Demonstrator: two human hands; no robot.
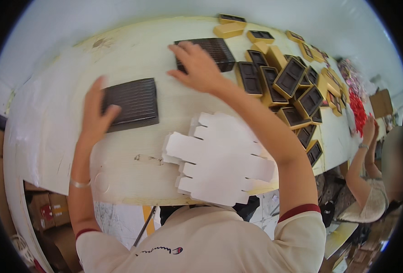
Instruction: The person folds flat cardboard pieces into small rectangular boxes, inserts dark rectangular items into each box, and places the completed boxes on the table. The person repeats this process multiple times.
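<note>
My left hand [96, 111] is at the left side of a dark ridged block [135, 102], which looks like a stack of nested black plastic trays. Its thumb and fingers are apart, slightly blurred, and I cannot tell whether they press on the block. Farther back, my right hand [197, 67] reaches over the left part of a second dark ridged block [217, 49] with its fingers spread. That hand hides the block's near-left part. Close to my body lies a pile of flat white die-cut cardboard blanks [224, 159] with slotted flaps.
Many gold boxes with dark divided inserts [289, 77] are heaped on the white table [65, 118] to the right. Beyond them lies red shredded filler [357, 111]. Another person's hands [370, 129] are at the far right. Brown cartons [49, 209] stand below the table's left side.
</note>
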